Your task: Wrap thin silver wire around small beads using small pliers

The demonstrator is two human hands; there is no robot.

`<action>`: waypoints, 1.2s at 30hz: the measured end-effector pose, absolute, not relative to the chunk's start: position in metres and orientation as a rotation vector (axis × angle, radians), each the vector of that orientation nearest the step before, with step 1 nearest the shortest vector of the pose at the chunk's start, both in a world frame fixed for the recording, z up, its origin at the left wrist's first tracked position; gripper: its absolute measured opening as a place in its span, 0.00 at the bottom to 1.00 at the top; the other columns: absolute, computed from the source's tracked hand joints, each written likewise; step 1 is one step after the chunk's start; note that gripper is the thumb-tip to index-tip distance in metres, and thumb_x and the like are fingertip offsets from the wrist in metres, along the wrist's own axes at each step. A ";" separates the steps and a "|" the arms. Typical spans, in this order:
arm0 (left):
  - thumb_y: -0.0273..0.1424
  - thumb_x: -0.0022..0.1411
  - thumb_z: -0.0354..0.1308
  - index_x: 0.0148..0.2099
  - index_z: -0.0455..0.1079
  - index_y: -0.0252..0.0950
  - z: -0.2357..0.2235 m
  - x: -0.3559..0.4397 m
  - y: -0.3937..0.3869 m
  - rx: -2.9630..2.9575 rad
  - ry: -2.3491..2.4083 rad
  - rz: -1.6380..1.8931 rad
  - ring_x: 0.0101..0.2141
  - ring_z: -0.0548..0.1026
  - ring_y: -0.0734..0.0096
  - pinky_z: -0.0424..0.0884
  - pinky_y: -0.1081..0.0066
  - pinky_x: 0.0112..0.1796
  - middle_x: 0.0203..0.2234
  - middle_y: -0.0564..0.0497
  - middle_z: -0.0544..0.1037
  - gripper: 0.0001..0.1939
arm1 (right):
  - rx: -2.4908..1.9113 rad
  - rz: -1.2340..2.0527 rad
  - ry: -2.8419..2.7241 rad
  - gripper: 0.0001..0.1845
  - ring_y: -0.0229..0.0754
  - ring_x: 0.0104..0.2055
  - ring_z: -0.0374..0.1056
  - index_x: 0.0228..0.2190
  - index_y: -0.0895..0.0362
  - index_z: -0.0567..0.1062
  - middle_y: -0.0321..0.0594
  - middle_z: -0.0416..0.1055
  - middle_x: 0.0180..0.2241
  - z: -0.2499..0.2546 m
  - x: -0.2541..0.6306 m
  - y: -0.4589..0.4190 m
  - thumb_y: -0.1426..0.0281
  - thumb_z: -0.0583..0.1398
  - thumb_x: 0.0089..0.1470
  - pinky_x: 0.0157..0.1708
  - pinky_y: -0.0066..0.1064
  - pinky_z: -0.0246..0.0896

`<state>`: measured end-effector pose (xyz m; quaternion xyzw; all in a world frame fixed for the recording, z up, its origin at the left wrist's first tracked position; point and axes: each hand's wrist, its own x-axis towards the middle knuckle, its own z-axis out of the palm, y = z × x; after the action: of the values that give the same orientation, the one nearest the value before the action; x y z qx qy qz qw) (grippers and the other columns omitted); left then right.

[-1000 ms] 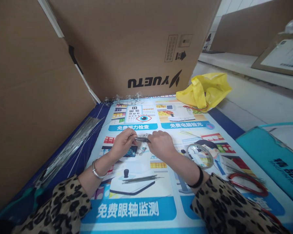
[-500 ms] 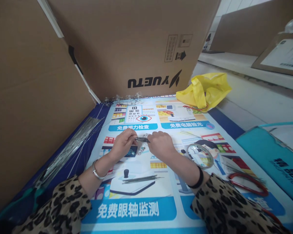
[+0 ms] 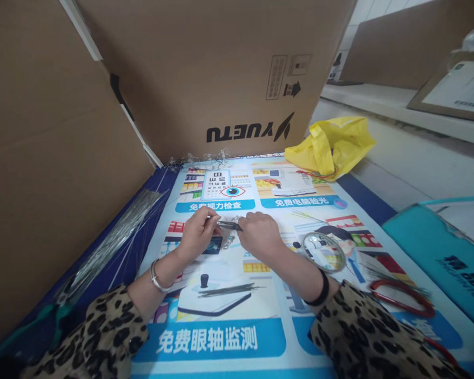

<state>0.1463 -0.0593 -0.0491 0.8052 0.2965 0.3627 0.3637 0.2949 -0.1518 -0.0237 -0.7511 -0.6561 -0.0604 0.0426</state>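
Note:
My right hand [image 3: 261, 235] is wrapped round a pair of dark, slim-nosed pliers [image 3: 229, 225], whose jaws point left toward my other hand. Thumb and fingers of my left hand [image 3: 198, 231] are pinched together right at the plier tips. What they pinch is too small to make out. A small clear and greenish beaded piece [image 3: 230, 240] shows between the hands, just under the jaws, partly hidden by the right fist. Nearer to me, a little bunch of thin wires [image 3: 229, 290] lies on the printed sheet [image 3: 205, 363].
Cardboard walls [image 3: 205, 68] stand behind and at left. Long wires [image 3: 114, 237] and green-handled cutters [image 3: 61, 308] lie left. A clear ring-shaped roll [image 3: 324, 252], a red loop [image 3: 403, 298] and a teal case [image 3: 438, 258] are right; a yellow bag [image 3: 334, 150] sits behind.
My left hand has shifted slightly up at the plier tips, and its fingers have turned a little. My right hand and the pliers have barely moved.

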 end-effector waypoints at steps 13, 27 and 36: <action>0.35 0.62 0.49 0.34 0.59 0.39 -0.048 0.145 -0.060 2.089 0.734 0.925 0.23 0.74 0.71 0.71 0.70 0.29 0.20 0.57 0.71 0.06 | -2.291 -0.205 -2.001 0.12 0.46 0.34 0.66 0.34 0.56 0.74 0.45 0.71 0.31 -0.029 0.295 -0.151 0.69 0.51 0.53 0.30 0.33 0.54; 0.31 0.64 0.47 0.34 0.60 0.39 -0.047 0.144 -0.059 2.180 0.607 0.907 0.24 0.71 0.73 0.68 0.71 0.31 0.21 0.56 0.71 0.06 | -2.276 -0.207 -2.011 0.11 0.46 0.34 0.66 0.32 0.56 0.74 0.44 0.71 0.31 -0.025 0.297 -0.152 0.69 0.52 0.52 0.29 0.32 0.53; 0.30 0.64 0.46 0.34 0.61 0.39 -0.045 0.143 -0.059 2.135 0.558 0.866 0.23 0.71 0.73 0.67 0.71 0.29 0.21 0.56 0.71 0.06 | -2.317 -0.115 -2.032 0.14 0.44 0.35 0.67 0.33 0.55 0.74 0.43 0.72 0.32 -0.018 0.298 -0.153 0.67 0.50 0.54 0.30 0.32 0.55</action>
<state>0.1429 -0.0585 -0.0449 0.8346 0.2182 0.3386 0.3758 0.2976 -0.1534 -0.0183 -0.7509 -0.6587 -0.0374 0.0287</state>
